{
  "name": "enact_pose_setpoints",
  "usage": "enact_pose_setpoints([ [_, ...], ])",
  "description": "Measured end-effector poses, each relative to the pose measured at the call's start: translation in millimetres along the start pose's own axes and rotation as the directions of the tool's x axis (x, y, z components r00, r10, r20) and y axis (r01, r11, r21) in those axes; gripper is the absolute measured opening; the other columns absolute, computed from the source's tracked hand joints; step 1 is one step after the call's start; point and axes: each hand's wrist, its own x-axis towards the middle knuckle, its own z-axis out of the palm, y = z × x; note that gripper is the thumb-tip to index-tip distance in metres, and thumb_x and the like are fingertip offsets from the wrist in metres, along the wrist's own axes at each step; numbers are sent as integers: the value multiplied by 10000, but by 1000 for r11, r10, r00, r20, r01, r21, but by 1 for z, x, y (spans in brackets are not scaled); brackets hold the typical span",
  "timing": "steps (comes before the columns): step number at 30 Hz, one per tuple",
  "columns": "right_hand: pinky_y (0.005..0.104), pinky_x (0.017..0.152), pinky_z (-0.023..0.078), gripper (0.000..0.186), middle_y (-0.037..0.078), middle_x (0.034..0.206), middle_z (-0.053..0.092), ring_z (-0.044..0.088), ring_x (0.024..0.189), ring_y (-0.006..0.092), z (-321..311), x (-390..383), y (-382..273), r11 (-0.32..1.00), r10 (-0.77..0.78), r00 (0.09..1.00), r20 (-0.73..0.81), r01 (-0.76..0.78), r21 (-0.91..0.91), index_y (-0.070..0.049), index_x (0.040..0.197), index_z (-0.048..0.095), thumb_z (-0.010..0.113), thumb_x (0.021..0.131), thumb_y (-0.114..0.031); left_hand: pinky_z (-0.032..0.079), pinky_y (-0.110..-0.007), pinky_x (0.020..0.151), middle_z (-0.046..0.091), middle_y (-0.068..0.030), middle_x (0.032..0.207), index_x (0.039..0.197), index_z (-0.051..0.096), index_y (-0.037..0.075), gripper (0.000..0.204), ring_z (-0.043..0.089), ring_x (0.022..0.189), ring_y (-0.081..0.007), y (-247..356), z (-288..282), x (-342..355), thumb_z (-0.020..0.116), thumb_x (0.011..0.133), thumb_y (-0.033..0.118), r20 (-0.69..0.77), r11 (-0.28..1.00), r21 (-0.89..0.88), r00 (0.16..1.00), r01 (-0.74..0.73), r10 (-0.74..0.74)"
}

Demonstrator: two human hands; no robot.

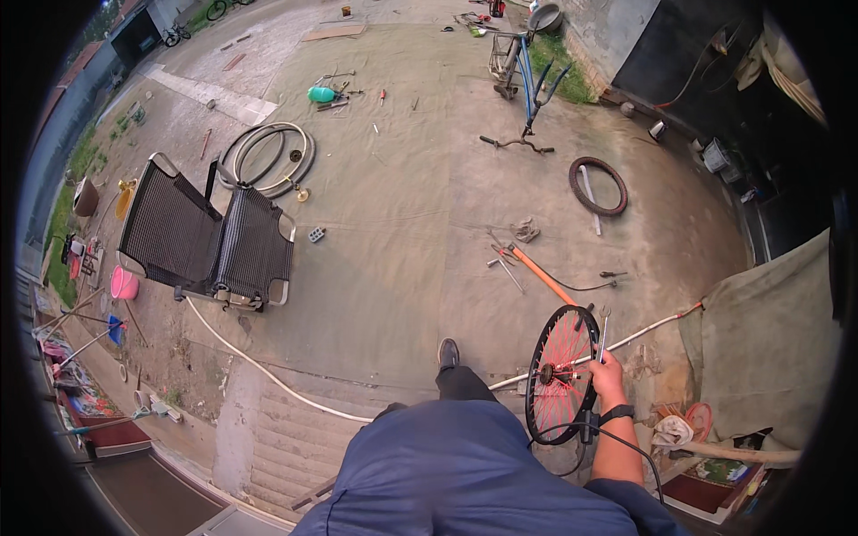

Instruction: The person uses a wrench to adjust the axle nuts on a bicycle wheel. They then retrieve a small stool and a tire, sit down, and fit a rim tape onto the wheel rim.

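Note:
My right hand (608, 379), with a black band at the wrist, closes at the right edge of a bicycle wheel (534, 384). The wheel stands tilted on the ground at my right side, with a black rim, red spokes and a dark hub. A slim silver wrench (604, 331) with a forked end sticks up from the same hand. Whether the fingers also grip the rim is hard to make out. Just beyond the wheel lies an orange tube-shaped pump (542, 272) with a thin black hose. My left hand is outside the view.
A loose tyre (577, 189) lies at the right, beyond a T-shaped tool (508, 273). An upturned blue bicycle frame (527, 82) stands farther off. Left are a black folding chair (170, 223) and coiled tyres (309, 161). A pale hose (268, 372) crosses the ground near my feet.

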Motion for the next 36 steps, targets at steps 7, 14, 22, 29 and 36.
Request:
enact_pose_setpoints([
  [7,234,635,453,510,-5,875,630,557,695,82,96,216,47,994,82,994,-66,-86,-73,-8,1347,615,527,846,36,517,-483,936,681,-262,1178,1159,700,29,530,651,1132,-410,107,-154,154,505,938,469,-8,999,53,1000,11,-10],
  [14,256,649,460,533,-24,886,607,525,686,88,173,368,-55,993,36,999,-33,-40,-109,-27,1396,583,516,868,15,517,-483,937,680,-262,1183,1165,698,33,532,650,1135,-410,204,-321,251,500,940,472,60,993,106,996,53,-60],
  [22,276,776,509,521,46,970,682,596,805,117,231,551,-212,996,-12,997,-81,5,-84,-39,1362,607,523,848,-29,516,-483,938,678,-262,1188,1172,696,37,534,648,1139,-410,308,-493,382,494,942,475,184,972,235,982,-14,-30],
  [29,379,812,530,434,147,988,682,680,882,267,286,693,-338,976,-47,999,12,48,-211,-68,1216,665,506,812,-64,516,-483,939,677,-262,1192,1178,694,41,536,647,1142,-410,389,-607,422,489,944,478,321,954,299,944,-22,-79],
  [36,445,885,518,409,194,1071,683,643,1008,383,356,848,-400,872,-253,934,252,333,-359,-140,1255,664,553,862,-157,515,-483,940,675,-262,1196,1184,692,45,538,645,1145,-410,478,-658,464,485,946,481,385,972,228,912,50,-138],
])
